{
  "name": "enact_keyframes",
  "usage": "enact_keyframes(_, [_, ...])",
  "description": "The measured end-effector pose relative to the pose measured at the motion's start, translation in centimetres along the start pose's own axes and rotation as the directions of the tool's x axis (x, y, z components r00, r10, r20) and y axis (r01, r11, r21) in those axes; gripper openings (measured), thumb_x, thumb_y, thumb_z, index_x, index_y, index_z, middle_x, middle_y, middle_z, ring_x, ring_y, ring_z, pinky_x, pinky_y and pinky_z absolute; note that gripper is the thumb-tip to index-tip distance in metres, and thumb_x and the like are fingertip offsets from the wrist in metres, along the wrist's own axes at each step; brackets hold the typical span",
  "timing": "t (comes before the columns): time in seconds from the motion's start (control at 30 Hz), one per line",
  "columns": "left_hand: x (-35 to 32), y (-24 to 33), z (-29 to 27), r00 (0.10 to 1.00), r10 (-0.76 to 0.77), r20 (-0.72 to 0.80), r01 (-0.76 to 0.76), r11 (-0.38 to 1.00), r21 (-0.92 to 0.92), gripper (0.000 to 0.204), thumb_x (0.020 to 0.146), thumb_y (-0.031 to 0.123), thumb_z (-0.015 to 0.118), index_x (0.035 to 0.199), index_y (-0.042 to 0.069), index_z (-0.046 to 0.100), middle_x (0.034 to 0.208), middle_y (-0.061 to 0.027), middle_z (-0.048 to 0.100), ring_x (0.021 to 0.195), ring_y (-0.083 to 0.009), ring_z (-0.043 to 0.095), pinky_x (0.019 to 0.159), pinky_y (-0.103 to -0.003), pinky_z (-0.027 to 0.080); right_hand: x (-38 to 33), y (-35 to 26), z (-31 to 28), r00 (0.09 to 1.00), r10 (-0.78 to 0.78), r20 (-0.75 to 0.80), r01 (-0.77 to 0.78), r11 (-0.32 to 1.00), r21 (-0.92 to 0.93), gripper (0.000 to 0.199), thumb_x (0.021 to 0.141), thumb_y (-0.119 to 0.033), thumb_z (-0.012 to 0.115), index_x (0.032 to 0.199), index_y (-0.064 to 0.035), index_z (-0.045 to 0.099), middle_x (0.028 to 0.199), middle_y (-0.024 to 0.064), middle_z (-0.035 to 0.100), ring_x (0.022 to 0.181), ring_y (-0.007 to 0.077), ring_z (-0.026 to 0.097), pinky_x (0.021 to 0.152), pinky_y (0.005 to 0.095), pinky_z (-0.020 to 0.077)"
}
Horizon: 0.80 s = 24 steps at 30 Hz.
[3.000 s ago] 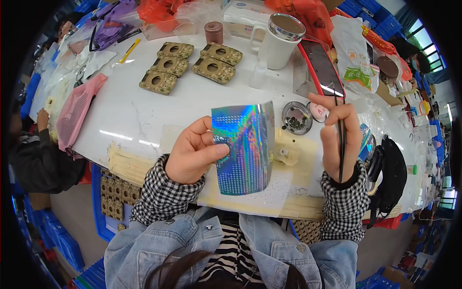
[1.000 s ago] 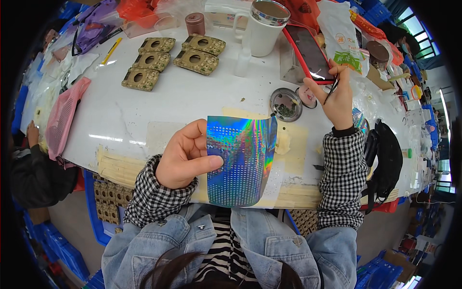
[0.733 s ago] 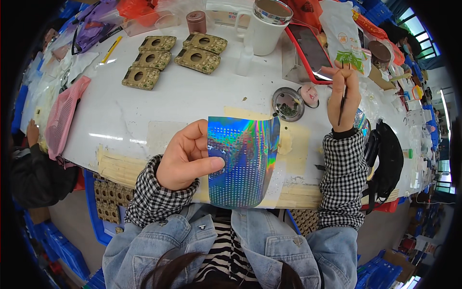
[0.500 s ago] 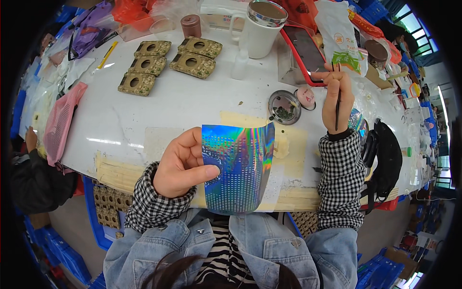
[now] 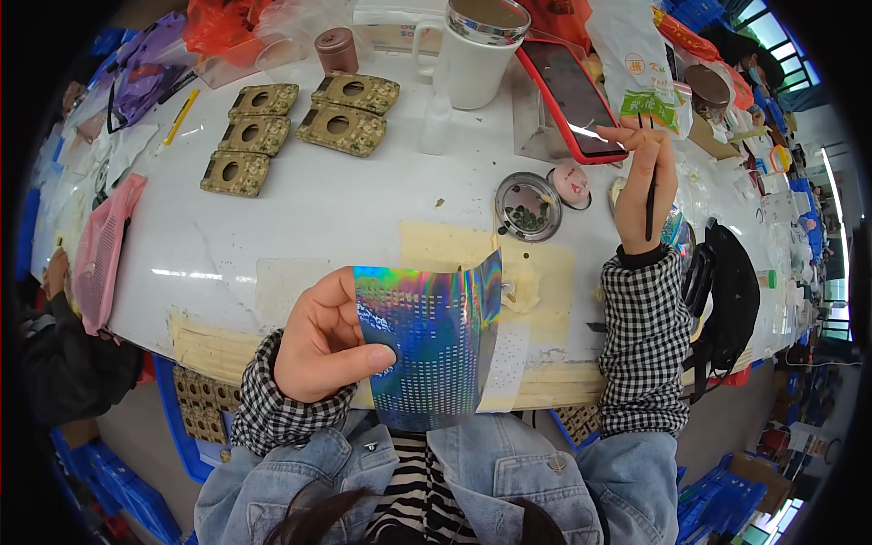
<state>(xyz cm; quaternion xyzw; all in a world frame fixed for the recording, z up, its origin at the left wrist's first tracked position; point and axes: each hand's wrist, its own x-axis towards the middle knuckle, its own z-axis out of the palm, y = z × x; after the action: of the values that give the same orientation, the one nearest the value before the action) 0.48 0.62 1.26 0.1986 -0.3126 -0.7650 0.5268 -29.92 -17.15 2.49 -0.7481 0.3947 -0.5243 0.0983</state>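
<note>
At the near edge of the white table (image 5: 300,195), the left hand (image 5: 322,341) grips a holographic sheet (image 5: 427,350), thumb pressed across its front, fingers behind; the sheet stands nearly upright and curls at its right side, its lower end hanging past the table edge over the denim jacket. Further right and up, the right hand (image 5: 643,177) is closed round a thin dark stick (image 5: 651,186), held almost vertical, with the index finger stretched out to touch the lower corner of the red-cased phone (image 5: 569,95) leaning there.

Just right of the phone lies a white packet with a green label (image 5: 647,77). Beside the hand sit a round metal dish (image 5: 528,206) with small dark bits and a small pink pot (image 5: 571,183), close together. Behind them stand a white mug with a metal lid (image 5: 472,50) and a small clear bottle (image 5: 437,123). Far left, five gold patterned cases (image 5: 300,123), each with a round hole, lie in two rows. A pink mesh bag (image 5: 102,250) droops over the left rim.

Open white tabletop stretches between the cases and the dish; tan tape patches line the near edge under the sheet.
</note>
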Motion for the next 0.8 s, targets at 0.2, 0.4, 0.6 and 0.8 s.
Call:
enact_keyframes(0.2, [0.0,0.2,0.0,1.0,-0.013,-0.01,0.013,1.0,0.008,0.046,0.082,-0.009,0.059,0.124,-0.003,0.044,0.121,-0.0173,0.06,0.114,-0.0195,0.058,0.098,-0.034,0.044,0.0,0.6,-0.3,0.999,-0.027,-0.017,0.026,0.998,-0.06,0.029,0.102,-0.023,0.038,0.088,-0.001,0.051,0.089,0.0143,0.068,0.098,0.0248,0.059,0.096,0.039,0.0411])
enact_keyframes(0.4, [0.0,0.2,0.1,1.0,0.015,0.012,-0.015,1.0,0.017,0.045,0.081,-0.009,0.06,0.123,-0.004,0.044,0.12,-0.0175,0.06,0.113,-0.02,0.058,0.098,-0.035,0.043,-0.1,0.6,-0.2,1.0,0.012,-0.017,-0.013,0.996,-0.083,0.031,0.101,-0.024,0.041,0.087,0.0,0.055,0.087,0.0125,0.067,0.094,0.0241,0.06,0.094,0.0381,0.0421])
enact_keyframes(0.6, [0.0,0.0,-0.3,0.998,0.04,0.049,-0.04,0.999,-0.004,0.046,0.081,-0.009,0.06,0.124,-0.004,0.045,0.122,-0.0177,0.059,0.114,-0.0208,0.058,0.099,-0.036,0.043,-0.3,1.2,-0.6,1.0,0.01,0.008,-0.009,0.996,-0.089,0.031,0.1,-0.022,0.041,0.087,0.0013,0.057,0.087,0.0111,0.067,0.093,0.0255,0.059,0.102,0.0413,0.0371])
enact_keyframes(0.8, [-0.2,0.0,-0.7,0.998,0.044,0.044,-0.044,0.999,-0.018,0.049,0.08,-0.008,0.061,0.126,-0.004,0.044,0.122,-0.0186,0.059,0.114,-0.0224,0.057,0.099,-0.038,0.043,-0.2,0.7,-0.4,1.0,0.009,0.0,-0.009,0.993,-0.118,0.032,0.1,-0.021,0.041,0.085,0.002,0.057,0.086,0.0104,0.068,0.093,0.0273,0.059,0.107,0.0457,0.032])
